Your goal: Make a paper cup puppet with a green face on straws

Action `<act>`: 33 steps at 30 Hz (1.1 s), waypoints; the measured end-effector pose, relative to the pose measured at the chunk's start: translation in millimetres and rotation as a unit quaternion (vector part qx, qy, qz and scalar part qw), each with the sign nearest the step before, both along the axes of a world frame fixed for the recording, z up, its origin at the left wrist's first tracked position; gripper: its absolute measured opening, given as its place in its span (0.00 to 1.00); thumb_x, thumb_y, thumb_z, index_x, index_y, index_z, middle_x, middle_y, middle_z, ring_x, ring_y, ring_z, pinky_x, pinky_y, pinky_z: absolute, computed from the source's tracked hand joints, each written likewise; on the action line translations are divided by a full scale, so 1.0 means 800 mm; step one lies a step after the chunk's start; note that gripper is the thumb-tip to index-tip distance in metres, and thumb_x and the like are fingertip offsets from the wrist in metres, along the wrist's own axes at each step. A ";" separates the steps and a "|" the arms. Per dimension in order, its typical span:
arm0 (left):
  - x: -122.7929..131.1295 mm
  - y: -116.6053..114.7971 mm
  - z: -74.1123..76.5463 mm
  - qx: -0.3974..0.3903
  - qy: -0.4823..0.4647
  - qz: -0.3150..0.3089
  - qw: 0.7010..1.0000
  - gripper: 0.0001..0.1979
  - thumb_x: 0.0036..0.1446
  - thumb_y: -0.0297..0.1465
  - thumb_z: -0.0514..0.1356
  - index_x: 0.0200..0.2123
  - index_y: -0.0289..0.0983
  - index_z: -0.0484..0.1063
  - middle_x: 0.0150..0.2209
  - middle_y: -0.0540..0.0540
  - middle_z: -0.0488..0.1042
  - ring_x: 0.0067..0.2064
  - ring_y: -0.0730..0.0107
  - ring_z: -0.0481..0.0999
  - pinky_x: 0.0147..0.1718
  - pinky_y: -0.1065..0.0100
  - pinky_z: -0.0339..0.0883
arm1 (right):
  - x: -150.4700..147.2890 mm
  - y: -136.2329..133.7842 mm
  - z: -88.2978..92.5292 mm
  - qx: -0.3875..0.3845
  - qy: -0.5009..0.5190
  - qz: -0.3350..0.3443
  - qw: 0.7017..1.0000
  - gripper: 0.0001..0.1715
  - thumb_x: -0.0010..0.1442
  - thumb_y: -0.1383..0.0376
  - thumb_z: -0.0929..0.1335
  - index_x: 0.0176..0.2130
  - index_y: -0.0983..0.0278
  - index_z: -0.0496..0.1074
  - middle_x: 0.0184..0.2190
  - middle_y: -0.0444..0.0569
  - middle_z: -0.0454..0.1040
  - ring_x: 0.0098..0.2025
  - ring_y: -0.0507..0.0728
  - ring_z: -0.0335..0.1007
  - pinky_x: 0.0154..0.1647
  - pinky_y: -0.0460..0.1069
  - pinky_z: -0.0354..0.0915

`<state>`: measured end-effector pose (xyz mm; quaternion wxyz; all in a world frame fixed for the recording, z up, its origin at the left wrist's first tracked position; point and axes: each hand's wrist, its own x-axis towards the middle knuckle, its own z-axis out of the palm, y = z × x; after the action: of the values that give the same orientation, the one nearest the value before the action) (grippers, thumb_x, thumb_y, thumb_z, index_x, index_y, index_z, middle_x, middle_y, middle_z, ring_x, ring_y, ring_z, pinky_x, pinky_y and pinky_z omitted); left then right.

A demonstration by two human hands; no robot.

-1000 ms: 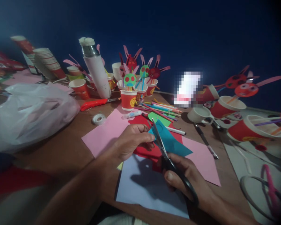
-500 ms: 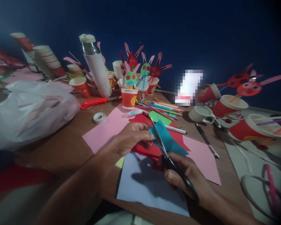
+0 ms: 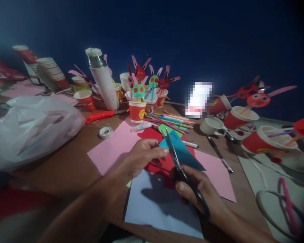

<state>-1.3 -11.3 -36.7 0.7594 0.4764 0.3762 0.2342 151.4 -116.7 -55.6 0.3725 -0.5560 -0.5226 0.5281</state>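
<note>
My left hand pinches the left edge of a blue sheet of paper, which has a circle drawn near its top. My right hand is closed around the black handles of a pair of scissors. Their blades are slightly apart and lie across the blue paper, right of my left fingertips. Under the hands are red paper, pink paper and a pale bluish-white sheet. A green piece of paper sits just beyond the blue one.
Red-handled scissors, a tape roll and a white plastic bag lie to the left. A tall flask and a paper cup with a paper face stand behind. Pens, a mug and a tilted cup are on the right.
The view has shifted slightly, so most things sit a little lower and further left. My left fingers still pinch the blue paper, and the scissors remain across it.
</note>
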 end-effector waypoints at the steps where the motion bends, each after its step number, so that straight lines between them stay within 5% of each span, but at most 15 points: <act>1: 0.001 -0.002 -0.001 0.005 -0.004 0.006 1.000 0.11 0.45 0.34 0.65 0.25 0.31 0.70 0.23 0.47 0.73 0.23 0.76 0.71 0.23 0.74 0.61 | 0.000 0.000 0.000 0.003 0.000 -0.003 1.000 0.26 0.52 0.44 0.65 0.28 0.64 0.63 0.17 0.40 0.62 0.19 0.48 0.55 0.18 0.43 0.54; 9: 0.004 -0.004 -0.008 0.018 -0.015 0.052 0.998 0.09 0.45 0.32 0.63 0.27 0.32 0.70 0.22 0.49 0.72 0.24 0.77 0.69 0.25 0.74 0.60 | -0.003 -0.002 -0.006 0.003 0.019 0.006 1.000 0.24 0.52 0.46 0.66 0.27 0.64 0.62 0.18 0.40 0.61 0.19 0.47 0.55 0.19 0.42 0.52; 33: 0.000 0.000 0.000 -0.019 -0.013 0.037 0.999 0.08 0.39 0.30 0.64 0.23 0.32 0.70 0.19 0.50 0.70 0.21 0.79 0.67 0.23 0.75 0.59 | -0.002 -0.008 -0.015 -0.003 0.042 0.044 0.998 0.26 0.54 0.44 0.65 0.31 0.65 0.62 0.20 0.41 0.61 0.21 0.48 0.54 0.19 0.43 0.50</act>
<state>-1.6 -11.4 -37.1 0.7640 0.4444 0.3880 0.2612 149.9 -123.0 -67.6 0.3686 -0.5108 -0.5296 0.5681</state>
